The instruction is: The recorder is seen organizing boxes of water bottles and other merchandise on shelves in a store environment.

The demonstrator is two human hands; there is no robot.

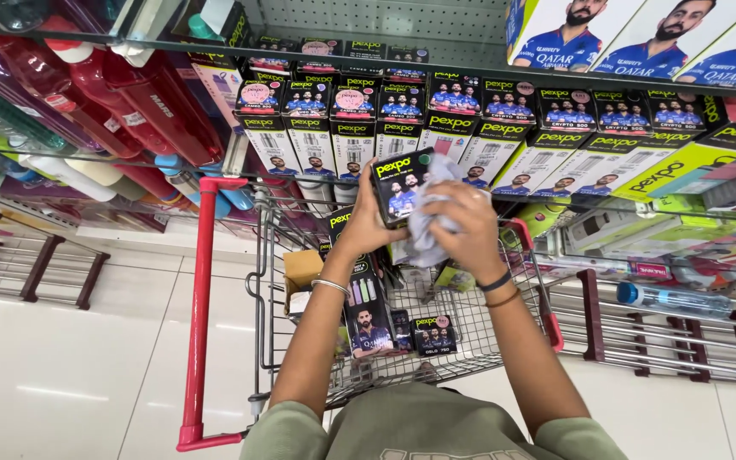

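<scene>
- The shelf unit fills the top of the view, its glass ledge stacked with rows of tall black-and-green boxes standing side by side.
- To the left, red and clear bottles lie tilted on a neighbouring shelf.
- Below the hands stands a wire shopping cart with a red handle frame; more black boxes lie and lean inside it, beside a small brown carton.
- A single water bottle lies on a low metal rack at the right.
- The left hand grips a black box from its left edge, held up above the cart and just in front of the shelf rows; the fingers curl around the box's side and are clamped on it, thumb toward the person.
- The right hand presses a pale grey cloth against the right face of the same box; its fingers are bunched together over the cloth, so the cloth lies between fingers and box.
- A thin bangle sits on the left wrist, dark bands on the right.
</scene>
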